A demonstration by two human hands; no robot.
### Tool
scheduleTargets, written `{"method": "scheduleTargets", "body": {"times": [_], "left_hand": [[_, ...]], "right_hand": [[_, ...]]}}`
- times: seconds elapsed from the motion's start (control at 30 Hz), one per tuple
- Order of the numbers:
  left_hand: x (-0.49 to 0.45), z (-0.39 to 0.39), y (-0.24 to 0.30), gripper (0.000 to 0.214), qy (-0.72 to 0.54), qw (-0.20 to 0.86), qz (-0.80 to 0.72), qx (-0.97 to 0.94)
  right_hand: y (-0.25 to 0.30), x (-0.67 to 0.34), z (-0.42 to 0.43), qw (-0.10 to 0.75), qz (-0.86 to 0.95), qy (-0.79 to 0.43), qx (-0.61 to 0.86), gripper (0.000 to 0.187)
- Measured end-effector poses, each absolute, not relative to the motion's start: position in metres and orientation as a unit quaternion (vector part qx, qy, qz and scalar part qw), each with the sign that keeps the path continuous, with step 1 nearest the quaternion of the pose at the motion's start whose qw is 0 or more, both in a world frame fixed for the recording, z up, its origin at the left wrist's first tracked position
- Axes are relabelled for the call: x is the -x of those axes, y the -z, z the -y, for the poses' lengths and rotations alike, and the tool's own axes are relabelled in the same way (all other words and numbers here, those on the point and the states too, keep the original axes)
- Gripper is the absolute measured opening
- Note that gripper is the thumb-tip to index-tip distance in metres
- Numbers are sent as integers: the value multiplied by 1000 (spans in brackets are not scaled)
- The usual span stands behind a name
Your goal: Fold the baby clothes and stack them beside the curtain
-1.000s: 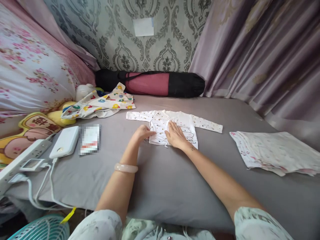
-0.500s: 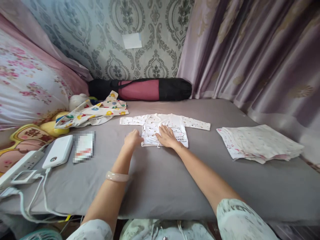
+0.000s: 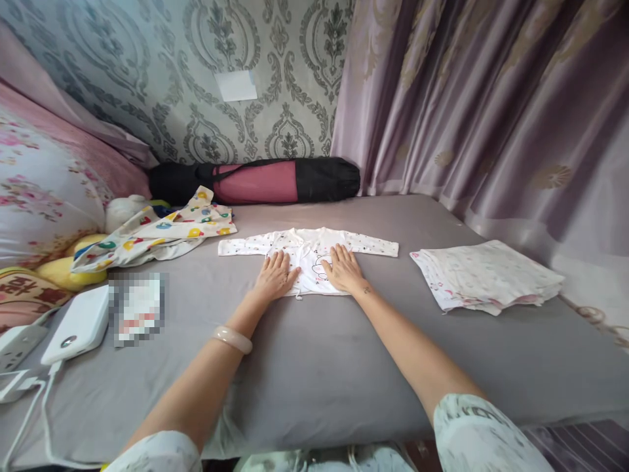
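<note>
A small white baby shirt (image 3: 307, 246) lies spread on the grey bed sheet (image 3: 314, 367), sleeves stretched out to both sides. It has tiny prints on the sleeves and a cartoon drawing on the front. My left hand (image 3: 276, 274) rests flat on the left half of the shirt body, fingers apart and pointing away from me. On the right half lies my right hand (image 3: 345, 267), also flat with fingers spread, partly covering the drawing. A short tie string hangs at the hem between the hands.
Folded cloths (image 3: 491, 275) are stacked at the right. To the left are a patterned garment (image 3: 162, 229), a white power bank (image 3: 78, 321) with cables, a power strip (image 3: 19, 344) and a blurred packet (image 3: 139, 308). A black and maroon bag (image 3: 255, 180) lies along the wall.
My left hand has gone from closed fingers at the shirt's lower left edge to lying flat on the shirt. My right hand has shifted to the shirt's right side. The view has turned slightly right.
</note>
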State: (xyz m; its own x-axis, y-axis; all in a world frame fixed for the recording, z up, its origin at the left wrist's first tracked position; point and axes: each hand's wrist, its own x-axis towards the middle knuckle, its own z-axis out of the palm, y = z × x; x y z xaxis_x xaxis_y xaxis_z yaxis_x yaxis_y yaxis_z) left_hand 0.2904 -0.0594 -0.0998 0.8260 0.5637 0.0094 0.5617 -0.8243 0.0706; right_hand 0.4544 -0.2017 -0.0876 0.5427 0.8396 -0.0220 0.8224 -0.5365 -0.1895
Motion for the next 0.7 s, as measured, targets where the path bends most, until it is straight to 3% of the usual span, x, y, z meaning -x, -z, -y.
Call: {"method": "scheduleTargets", "body": {"times": [0.2,0.27,0.4,0.7], "left_hand": [[-301,55,65,70,71,82,-292,-950],[-312,51,57,66,36,75,-298,-951],[-332,44,70,66,-67,24,-298,-952],[-341,32,93,62,-39,35,-280,-958]], "right_hand": [[77,-460,195,73,482,-56,871,69],[74,-467,187,83,484,-16,871,65],[76,-483,167,84,472,14,877,63],[82,-495,158,61,455,-65,886,68]]}}
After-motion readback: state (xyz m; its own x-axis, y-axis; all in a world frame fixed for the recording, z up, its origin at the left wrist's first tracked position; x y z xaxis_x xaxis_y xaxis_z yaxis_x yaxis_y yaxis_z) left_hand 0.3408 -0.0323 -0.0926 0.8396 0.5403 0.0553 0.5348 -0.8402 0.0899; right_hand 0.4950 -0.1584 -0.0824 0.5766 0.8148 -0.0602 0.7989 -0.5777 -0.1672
